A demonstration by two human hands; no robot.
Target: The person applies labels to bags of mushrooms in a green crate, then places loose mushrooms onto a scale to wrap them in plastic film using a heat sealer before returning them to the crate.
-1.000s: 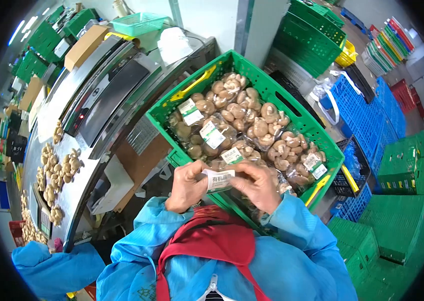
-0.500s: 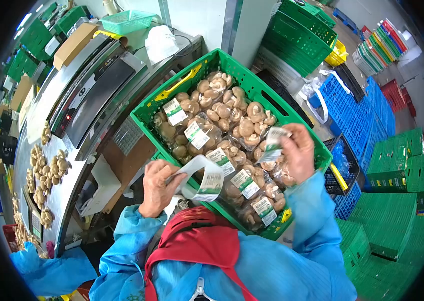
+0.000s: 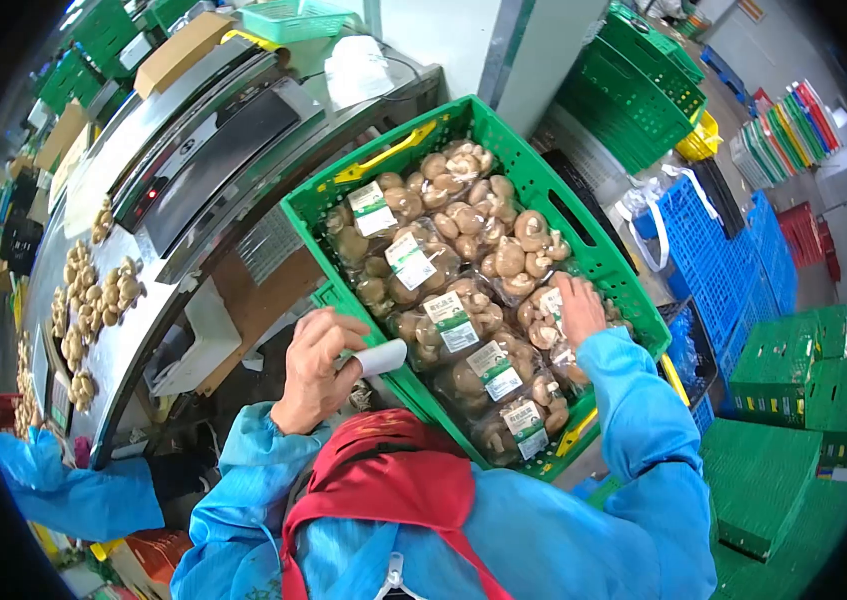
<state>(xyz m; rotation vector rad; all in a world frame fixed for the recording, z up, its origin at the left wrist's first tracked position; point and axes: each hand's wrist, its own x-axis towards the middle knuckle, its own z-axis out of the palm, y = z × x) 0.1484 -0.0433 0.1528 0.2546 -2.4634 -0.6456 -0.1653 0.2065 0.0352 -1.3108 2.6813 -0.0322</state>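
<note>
A large green crate [image 3: 633, 275] in front of me holds several clear-wrapped packs of brown mushrooms [image 3: 508, 258]. White-and-green labels [image 3: 450, 321] are on the packs in the near-left row. My left hand [image 3: 318, 368], beside the crate's left edge, is closed on a curled strip of labels [image 3: 381, 358] whose white back faces me. Inside the crate, my right hand [image 3: 583, 312] rests on a pack at the right, fingers stretched out and lying on a label [image 3: 550, 303]. The fingers partly cover that label.
On the left, a metal table [image 3: 133, 340] carries loose mushrooms [image 3: 93, 300] and a black wrapping machine [image 3: 228, 165]. Blue crates [image 3: 693, 230] and stacked green crates [image 3: 773, 480] stand on the right. Another person's blue sleeve [image 3: 73, 485] shows at lower left.
My right hand has lowered the label from above the crate onto a pack at the right. The label strip in my left hand has turned, hiding its printed face.
</note>
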